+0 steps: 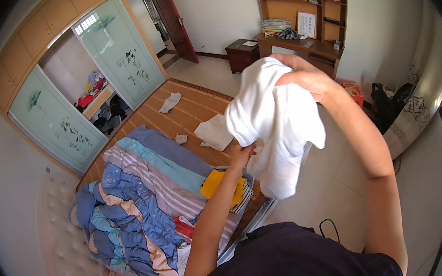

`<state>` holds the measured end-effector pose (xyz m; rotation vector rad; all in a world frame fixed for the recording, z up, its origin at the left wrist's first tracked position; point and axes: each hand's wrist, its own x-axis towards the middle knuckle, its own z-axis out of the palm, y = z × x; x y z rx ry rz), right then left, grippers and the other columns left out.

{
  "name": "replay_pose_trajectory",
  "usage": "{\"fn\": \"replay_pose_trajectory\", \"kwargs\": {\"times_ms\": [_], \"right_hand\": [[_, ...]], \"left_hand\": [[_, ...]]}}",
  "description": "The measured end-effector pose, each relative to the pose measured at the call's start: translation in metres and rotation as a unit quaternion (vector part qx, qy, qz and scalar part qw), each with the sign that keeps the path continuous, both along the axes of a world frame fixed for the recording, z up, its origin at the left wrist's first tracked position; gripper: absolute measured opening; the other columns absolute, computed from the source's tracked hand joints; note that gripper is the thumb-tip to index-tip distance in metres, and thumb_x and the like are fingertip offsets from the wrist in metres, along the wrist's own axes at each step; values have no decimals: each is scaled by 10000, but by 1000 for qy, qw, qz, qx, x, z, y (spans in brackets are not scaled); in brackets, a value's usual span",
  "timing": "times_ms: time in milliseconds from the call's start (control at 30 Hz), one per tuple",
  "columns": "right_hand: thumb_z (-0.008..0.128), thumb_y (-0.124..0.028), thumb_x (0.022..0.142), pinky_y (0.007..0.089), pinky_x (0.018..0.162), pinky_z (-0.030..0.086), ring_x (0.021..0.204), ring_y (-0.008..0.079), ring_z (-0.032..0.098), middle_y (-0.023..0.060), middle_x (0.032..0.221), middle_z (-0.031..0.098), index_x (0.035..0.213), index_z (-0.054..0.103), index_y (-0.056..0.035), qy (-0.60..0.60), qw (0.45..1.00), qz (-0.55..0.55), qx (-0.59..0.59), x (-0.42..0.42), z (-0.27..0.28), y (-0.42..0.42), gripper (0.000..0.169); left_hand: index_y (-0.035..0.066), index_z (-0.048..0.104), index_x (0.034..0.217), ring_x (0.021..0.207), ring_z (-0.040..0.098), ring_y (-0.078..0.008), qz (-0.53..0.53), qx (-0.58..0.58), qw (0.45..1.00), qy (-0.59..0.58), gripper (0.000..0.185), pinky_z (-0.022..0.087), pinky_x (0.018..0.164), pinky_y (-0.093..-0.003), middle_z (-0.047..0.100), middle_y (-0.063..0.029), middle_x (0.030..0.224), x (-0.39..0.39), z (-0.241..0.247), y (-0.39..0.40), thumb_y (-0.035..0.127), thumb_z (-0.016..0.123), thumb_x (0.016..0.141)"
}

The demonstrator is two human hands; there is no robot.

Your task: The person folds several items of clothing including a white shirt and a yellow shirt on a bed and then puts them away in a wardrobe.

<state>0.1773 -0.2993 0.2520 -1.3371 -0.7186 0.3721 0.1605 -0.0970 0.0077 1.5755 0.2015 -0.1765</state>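
A white cloth garment (pixel 279 119) hangs in loose folds in front of me, above the bed's edge and the tiled floor. My right hand (pixel 299 75) is raised and grips its upper part, with some fingers hidden in the fabric. Lower down, my left hand (pixel 242 156) is closed at the garment's left edge. Below my left forearm lie a folded yellow garment (pixel 213 184) and a black-and-white striped one (pixel 245 198). Beyond the left hand, another white cloth (pixel 214 132) is spread on the woven bed mat (pixel 196 96).
A rumpled blue quilt (pixel 132 220) and a striped sheet (pixel 157 181) cover the bed's near part. Smaller cloths, one greyish white (pixel 170 102), lie on the mat. A sliding-door wardrobe (pixel 115 56) stands partly open with clothes inside. A desk with shelves (pixel 295 39) stands against the far wall.
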Motion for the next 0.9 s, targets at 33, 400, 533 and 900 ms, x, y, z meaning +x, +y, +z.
{"fn": "replay_pose_trajectory", "kwargs": {"times_ms": [33, 400, 533, 900], "right_hand": [[613, -27, 589, 266, 775, 439, 850, 174, 530, 93, 947, 524, 1078, 427, 23, -24, 999, -32, -19, 2, 1, -9, 525], [671, -36, 587, 268, 689, 466, 729, 169, 556, 104, 837, 541, 990, 445, 42, -2, 995, -98, -5, -12, -2, -26, 469], [701, -61, 566, 271, 699, 457, 741, 182, 543, 101, 859, 535, 990, 440, 33, -87, 977, -181, -66, -1, 2, -51, 508], [786, -249, 537, 256, 693, 437, 740, 162, 543, 84, 815, 576, 937, 530, 9, -151, 921, -213, -290, 48, -27, -104, 541]], "left_hand": [[38, 539, 966, 900, 500, -99, 18, -9, 999, -34, 242, 402, 688, -224, 556, -53, 946, 1, 7, 13, 216, 533, 802], [-20, 362, 1161, 899, 509, -160, -177, 97, 966, -165, 466, 396, 795, -257, 481, -104, 1118, -30, -33, -57, 235, 539, 812], [27, 541, 931, 777, 501, -111, -89, 92, 988, -91, 263, 411, 695, -252, 558, -47, 831, -32, -41, -26, 268, 503, 832], [17, 535, 766, 521, 412, -143, 52, 425, 844, -322, 284, 360, 512, -271, 471, -93, 567, -11, 152, 143, 299, 542, 800]]}}
